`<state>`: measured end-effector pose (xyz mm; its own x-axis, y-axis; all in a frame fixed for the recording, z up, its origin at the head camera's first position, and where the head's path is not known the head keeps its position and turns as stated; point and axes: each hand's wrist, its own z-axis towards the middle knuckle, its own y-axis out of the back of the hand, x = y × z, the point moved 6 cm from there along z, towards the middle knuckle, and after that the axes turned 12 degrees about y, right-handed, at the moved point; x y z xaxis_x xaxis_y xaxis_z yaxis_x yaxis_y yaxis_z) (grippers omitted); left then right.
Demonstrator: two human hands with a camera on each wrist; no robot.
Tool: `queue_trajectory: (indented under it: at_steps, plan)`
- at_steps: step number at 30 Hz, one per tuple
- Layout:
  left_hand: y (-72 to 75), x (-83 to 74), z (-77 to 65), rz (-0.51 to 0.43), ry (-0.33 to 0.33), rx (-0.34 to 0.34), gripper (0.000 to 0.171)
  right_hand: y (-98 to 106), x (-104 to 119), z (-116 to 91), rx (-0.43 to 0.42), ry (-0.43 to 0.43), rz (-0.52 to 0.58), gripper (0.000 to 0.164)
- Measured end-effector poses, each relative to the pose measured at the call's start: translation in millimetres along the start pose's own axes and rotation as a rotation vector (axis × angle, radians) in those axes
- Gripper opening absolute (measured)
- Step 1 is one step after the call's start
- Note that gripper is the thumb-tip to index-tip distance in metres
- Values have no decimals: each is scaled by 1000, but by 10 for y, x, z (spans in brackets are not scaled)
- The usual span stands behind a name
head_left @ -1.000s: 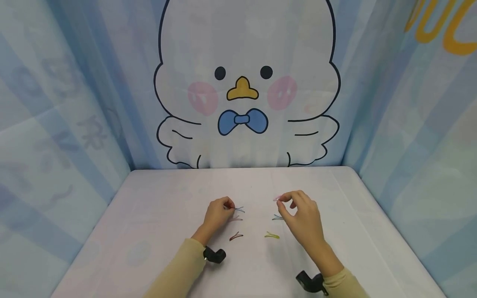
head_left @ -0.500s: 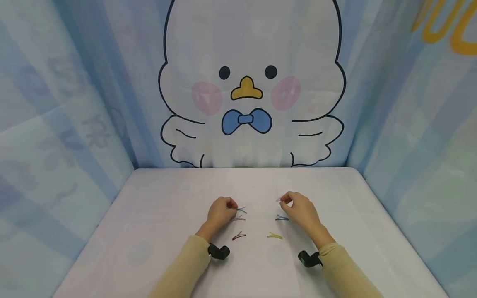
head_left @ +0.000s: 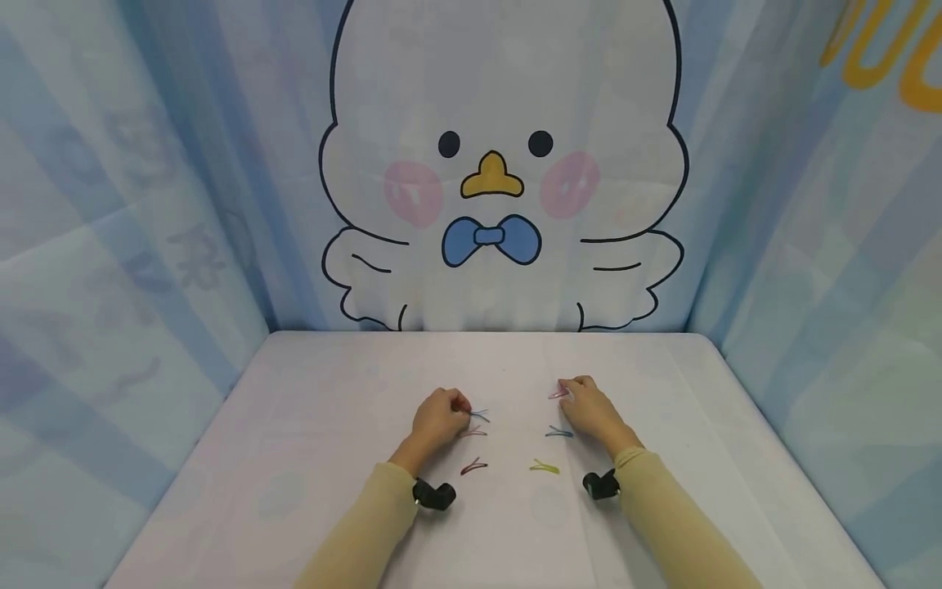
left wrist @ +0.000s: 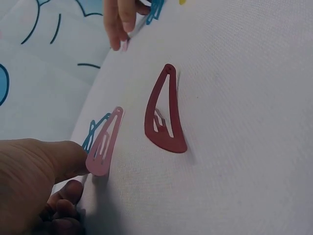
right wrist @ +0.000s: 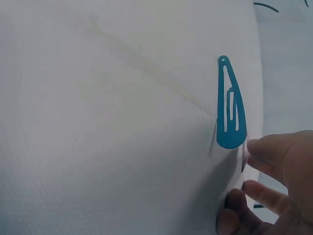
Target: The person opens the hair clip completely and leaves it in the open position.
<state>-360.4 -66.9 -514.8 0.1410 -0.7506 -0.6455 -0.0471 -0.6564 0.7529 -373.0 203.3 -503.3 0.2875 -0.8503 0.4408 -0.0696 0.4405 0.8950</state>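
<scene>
My left hand (head_left: 440, 419) pinches one end of a blue hair clip (head_left: 481, 415) low over the white table. Just nearer lies a pink hair clip (head_left: 474, 432), which partly covers the blue one in the left wrist view, and a dark red hair clip (left wrist: 166, 110) is closer still. At the back right, my right hand (head_left: 593, 411) holds another pink hair clip (head_left: 557, 394) between thumb and fingers; only a sliver of it shows in the right wrist view. Near that hand lies a second blue hair clip (right wrist: 231, 105), with a yellow-green hair clip (head_left: 545, 467) in front.
The clips stand in two columns on the white tabletop (head_left: 353, 368). Printed curtains (head_left: 147, 245) rise along the back and both sides. A small black camera (head_left: 434, 495) sits on each wrist.
My right hand has come down and turned over the pink hair clip, its wrist shifting forward. My left hand keeps its pinch on the blue clip. The view has drifted slightly.
</scene>
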Motion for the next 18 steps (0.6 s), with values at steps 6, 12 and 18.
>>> queue_trajectory:
  at_steps: [6,12,18]
  plan:
    - [-15,-3,12,4,3,0,11,61,-33,-18,-78,0,7,25]
    - [-45,0,14,38,-32,-1,11,105,-73,-63,-134,-58,24,10]
    - [-35,-9,2,47,-62,-3,14,136,-63,-112,-139,-53,-1,8]
